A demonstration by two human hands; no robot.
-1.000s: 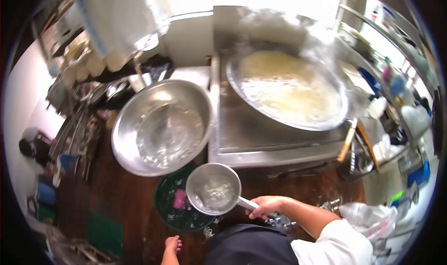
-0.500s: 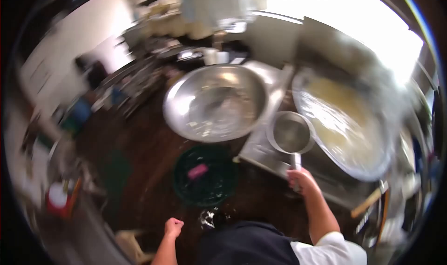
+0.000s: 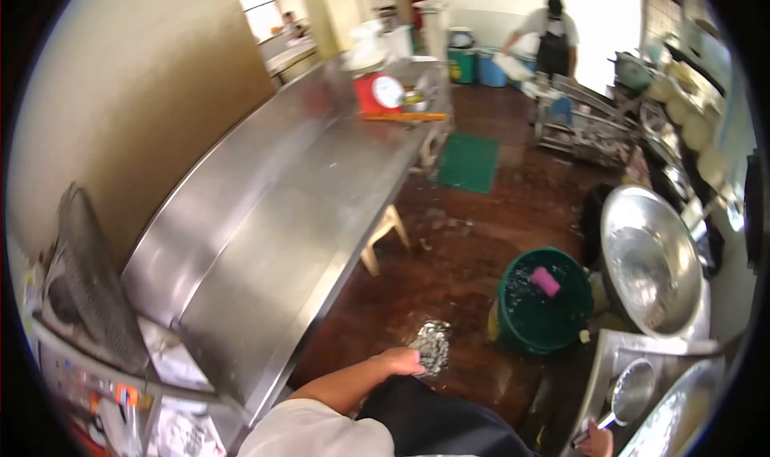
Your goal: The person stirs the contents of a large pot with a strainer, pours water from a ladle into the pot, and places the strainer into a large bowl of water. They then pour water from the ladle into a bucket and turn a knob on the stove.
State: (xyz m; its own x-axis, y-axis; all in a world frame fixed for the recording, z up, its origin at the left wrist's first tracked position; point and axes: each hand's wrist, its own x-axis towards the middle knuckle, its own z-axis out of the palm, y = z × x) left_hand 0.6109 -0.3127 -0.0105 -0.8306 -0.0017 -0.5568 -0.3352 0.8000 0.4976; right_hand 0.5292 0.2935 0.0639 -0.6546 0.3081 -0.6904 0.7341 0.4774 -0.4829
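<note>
My right hand (image 3: 596, 439) grips the handle of a round, long-handled metal pan (image 3: 634, 389) at the lower right. The pan is over a steel stand (image 3: 600, 369), beside a large wide vessel (image 3: 678, 409) whose rim is cut off by the view's edge. My left hand (image 3: 399, 361) is in front of the dark apron, its fingers curled and nothing showing in them. Just beyond it, a shiny wet patch (image 3: 433, 346) lies on the floor. Nearby stands a green tub (image 3: 513, 329) with a pink sponge-like piece (image 3: 545, 281) in it.
A long steel table (image 3: 281, 224) runs along the left, with a red scale (image 3: 373, 96) at its far end. A large steel bowl (image 3: 650, 264) stands tilted at right. A co-worker (image 3: 555, 44) is at the back near bins. A green mat (image 3: 468, 162) lies on the floor.
My view has swung left, bringing the steel table and the co-worker into clear sight. The pan, still in my right hand, now appears at the lower right. My left hand stays closed.
</note>
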